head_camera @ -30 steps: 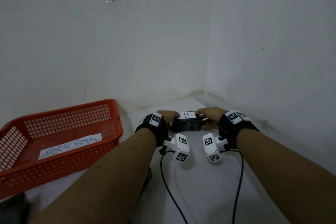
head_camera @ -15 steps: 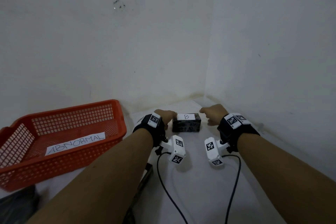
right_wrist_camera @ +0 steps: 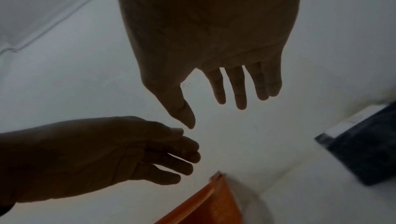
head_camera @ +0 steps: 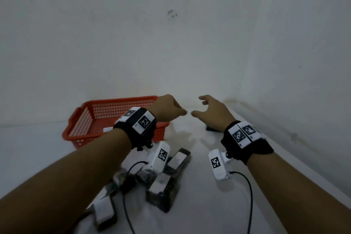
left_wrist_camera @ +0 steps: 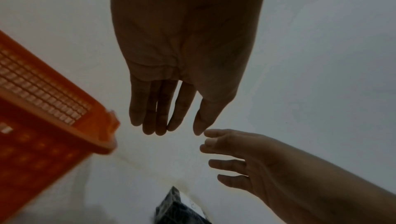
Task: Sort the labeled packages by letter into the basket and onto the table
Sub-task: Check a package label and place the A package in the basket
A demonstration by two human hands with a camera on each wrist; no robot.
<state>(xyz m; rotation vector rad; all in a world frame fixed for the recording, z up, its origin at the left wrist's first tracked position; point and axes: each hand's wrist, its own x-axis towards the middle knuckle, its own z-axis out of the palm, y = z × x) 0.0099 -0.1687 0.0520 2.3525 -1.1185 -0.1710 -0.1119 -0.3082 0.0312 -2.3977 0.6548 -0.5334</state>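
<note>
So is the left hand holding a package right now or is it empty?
Empty. The left hand hangs open, fingers straight and together, nothing in the palm.

Orange mesh basket sits on the white table, left of centre, with a white paper label inside — text unreadable. One dark package with a white label lies on the table near the corner, mostly hidden in the head view. Several more dark, white-labelled packages lie in a loose cluster on the near table — letters too blurred to read.
</note>
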